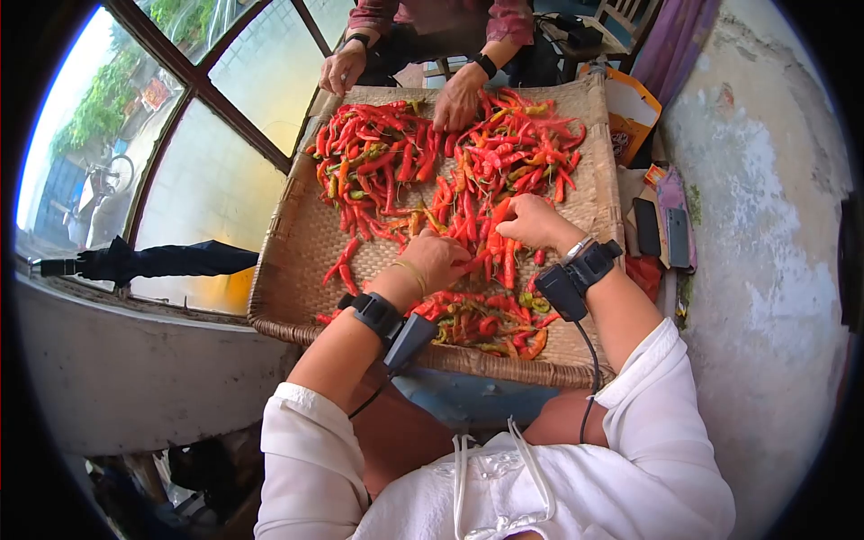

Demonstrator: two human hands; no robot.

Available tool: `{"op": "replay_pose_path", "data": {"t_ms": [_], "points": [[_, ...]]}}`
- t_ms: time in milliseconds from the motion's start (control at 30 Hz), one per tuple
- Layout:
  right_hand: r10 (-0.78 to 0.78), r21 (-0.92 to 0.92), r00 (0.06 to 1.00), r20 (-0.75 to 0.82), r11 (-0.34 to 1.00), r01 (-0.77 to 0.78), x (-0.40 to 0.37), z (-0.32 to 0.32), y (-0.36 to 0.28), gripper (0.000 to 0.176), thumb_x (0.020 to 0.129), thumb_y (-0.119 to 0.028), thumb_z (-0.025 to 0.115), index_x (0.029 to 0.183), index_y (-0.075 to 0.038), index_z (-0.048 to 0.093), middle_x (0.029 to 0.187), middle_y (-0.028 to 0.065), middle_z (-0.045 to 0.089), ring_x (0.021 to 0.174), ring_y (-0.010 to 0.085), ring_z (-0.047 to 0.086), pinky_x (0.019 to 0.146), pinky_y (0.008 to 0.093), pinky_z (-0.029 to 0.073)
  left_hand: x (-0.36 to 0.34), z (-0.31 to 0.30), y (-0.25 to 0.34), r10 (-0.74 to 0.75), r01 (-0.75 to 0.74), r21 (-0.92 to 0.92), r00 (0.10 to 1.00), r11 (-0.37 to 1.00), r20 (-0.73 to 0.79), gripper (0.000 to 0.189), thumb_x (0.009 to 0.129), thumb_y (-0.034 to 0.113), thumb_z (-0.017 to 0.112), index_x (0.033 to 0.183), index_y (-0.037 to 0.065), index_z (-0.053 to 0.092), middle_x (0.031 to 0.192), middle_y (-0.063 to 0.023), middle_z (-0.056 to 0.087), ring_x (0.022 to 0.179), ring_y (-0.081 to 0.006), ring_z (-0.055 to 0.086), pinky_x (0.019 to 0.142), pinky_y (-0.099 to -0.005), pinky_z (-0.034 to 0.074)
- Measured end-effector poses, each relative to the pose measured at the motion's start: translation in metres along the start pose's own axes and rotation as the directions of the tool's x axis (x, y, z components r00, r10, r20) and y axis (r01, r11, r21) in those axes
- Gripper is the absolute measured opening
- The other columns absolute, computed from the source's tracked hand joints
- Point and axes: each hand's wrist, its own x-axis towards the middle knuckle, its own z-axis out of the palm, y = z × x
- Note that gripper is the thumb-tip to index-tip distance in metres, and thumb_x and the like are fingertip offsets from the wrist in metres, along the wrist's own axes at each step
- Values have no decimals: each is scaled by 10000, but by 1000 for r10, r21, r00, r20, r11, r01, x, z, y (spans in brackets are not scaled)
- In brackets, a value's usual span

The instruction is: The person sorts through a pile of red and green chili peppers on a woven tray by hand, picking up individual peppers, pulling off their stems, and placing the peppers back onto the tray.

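Observation:
Red chili peppers, with some greenish and orange ones among them, lie in heaps in a wide woven tray. Over the middle of the tray, my left hand is closed, and a red chili pepper shows at its fingertips. Just to the right, my right hand pinches another red chili pepper between thumb and fingers. A smaller pile of chili peppers, several of them curled or brownish, lies along the near rim below my hands.
Across the tray a person's two hands work at the far heap. A folded black umbrella lies by the window at left. Phones and an orange box are at right, beside the wall.

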Motion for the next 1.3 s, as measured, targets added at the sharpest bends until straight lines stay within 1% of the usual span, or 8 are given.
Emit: {"op": "replay_pose_path", "data": {"t_ms": [133,300,367,733,800,1000,1133,1300], "points": [[-16,635,967,254,757,-155,-7,13,-11,122,805,-103,508,825,-29,603,703,1,600,516,21,506,419,169,396,4,5,9,-97,-34,-290,900,956,-424,228,721,136,590,930,47,594,832,-117,599,804,-313,550,734,-370,428],[59,698,972,227,686,-205,-1,27,-9,112,804,-105,516,822,-25,592,670,9,587,504,38,516,418,168,416,3,-2,13,-238,111,-681,966,724,-97,208,844,190,513,948,20,573,824,-75,604,684,-153,565,636,-271,457],[100,752,974,202,621,-219,0,29,-8,105,805,-112,523,805,-27,584,635,0,565,496,45,517,397,167,411,3,3,13,-315,92,-945,949,314,-12,249,877,236,478,933,11,571,751,-40,597,624,-75,539,546,-222,446],[45,624,989,142,771,-125,-3,29,-4,164,762,-170,593,838,-26,582,642,24,560,529,120,548,476,258,440,1,-20,-2,-455,432,-439,889,788,60,226,820,207,557,741,0,602,568,-28,562,505,-91,511,476,-262,409],[-196,115,977,-80,972,204,-1,38,4,204,729,-177,612,874,-36,586,698,75,584,640,214,583,589,325,462,1,-31,-9,-441,430,-408,895,805,73,210,812,197,568,753,-1,610,569,-38,568,509,-95,513,482,-268,410],[-527,-277,850,-21,819,502,-6,73,8,233,675,-165,626,877,-53,594,802,110,567,741,278,567,696,376,458,16,-25,-20,-606,-232,-864,632,447,-483,453,818,231,587,1173,-12,446,957,-81,588,738,-139,566,633,-269,474],[-425,-385,888,177,800,460,-2,69,4,215,685,-155,601,881,-68,596,756,118,582,756,296,574,700,396,457,3,-19,-1,-401,269,-570,908,776,-117,341,821,173,575,1106,-3,513,882,-110,615,775,-129,573,680,-258,464],[-261,18,955,144,965,261,-3,44,-6,147,742,-146,570,826,-29,599,738,120,618,647,246,596,607,343,469,3,-8,5,-205,142,-609,978,780,-33,249,824,170,569,1016,10,567,833,-80,628,765,-119,584,691,-263,467]]}}
